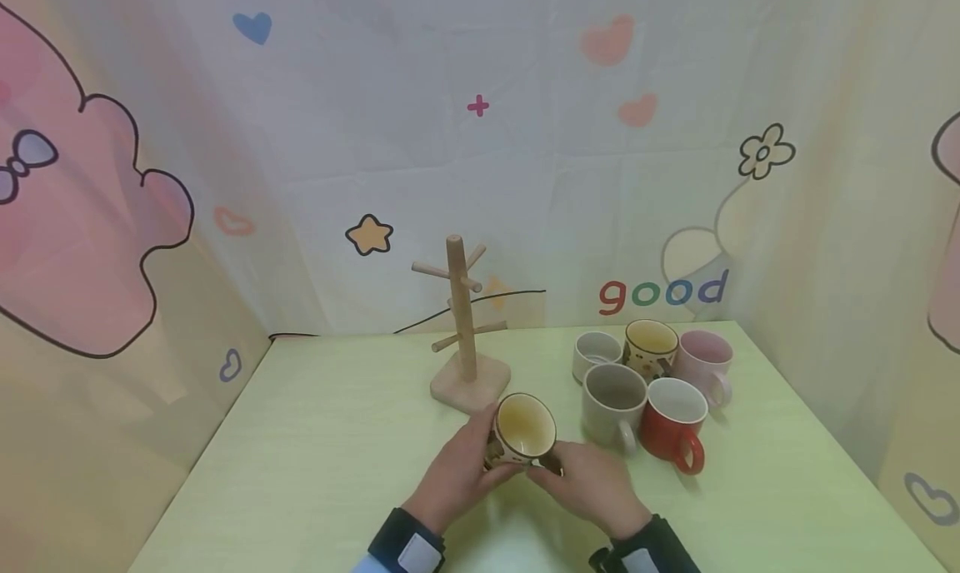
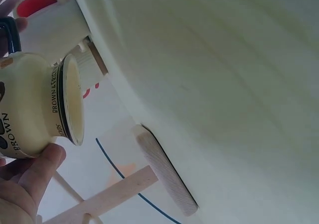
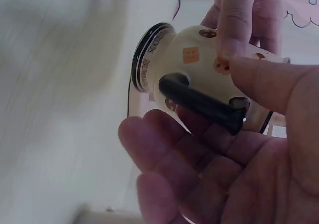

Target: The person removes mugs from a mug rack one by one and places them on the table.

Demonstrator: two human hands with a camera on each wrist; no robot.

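A cream mug [image 1: 527, 430] with a dark rim and dark handle is held between both hands over the table, its mouth facing up and toward me. My left hand [image 1: 459, 473] grips the mug's left side, thumb low on the body. The right hand [image 1: 592, 483] is at the handle side. In the right wrist view its thumb presses the mug's body, and its bent fingers lie around the dark handle [image 3: 202, 104]. Printed lettering shows below the rim in the left wrist view. Just beyond the mug stands a wooden mug tree [image 1: 462, 323] with bare pegs.
Right of the held mug stand a grey-white mug [image 1: 611, 406] and a red mug [image 1: 667, 431]. Behind them are a small white cup [image 1: 592, 361], another cream mug [image 1: 647, 358] and a pink mug [image 1: 703, 363]. A printed curtain [image 1: 510, 181] hangs behind the pale green table [image 1: 315, 456].
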